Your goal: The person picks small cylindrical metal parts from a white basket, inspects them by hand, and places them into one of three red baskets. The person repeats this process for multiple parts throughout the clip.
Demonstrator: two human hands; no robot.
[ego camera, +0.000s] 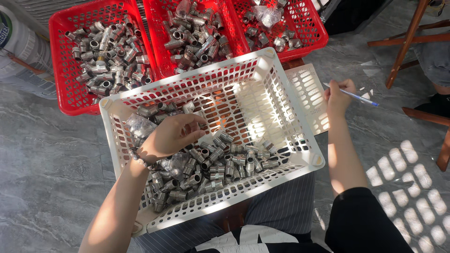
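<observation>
Bright daylight, hard and sharp — sun pours through the white basket (300, 140), throwing lattice patches onto the grey floor (412, 187) at lower right; glare mid-frame, upper-right corner darker, edges slightly bowed.

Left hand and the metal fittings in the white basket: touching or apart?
Touching. The head view shows the left hand resting palm-down on the metal fittings in the white basket.

White basket (300, 140), red baskets (70, 93)

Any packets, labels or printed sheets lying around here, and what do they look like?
Printed sheet: white paper with rows of boxes, right of the white basket, under the right hand holding a blue pen.
Clear plastic bag: crumpled, in the right red basket.
Labelled white container: far left edge.
</observation>
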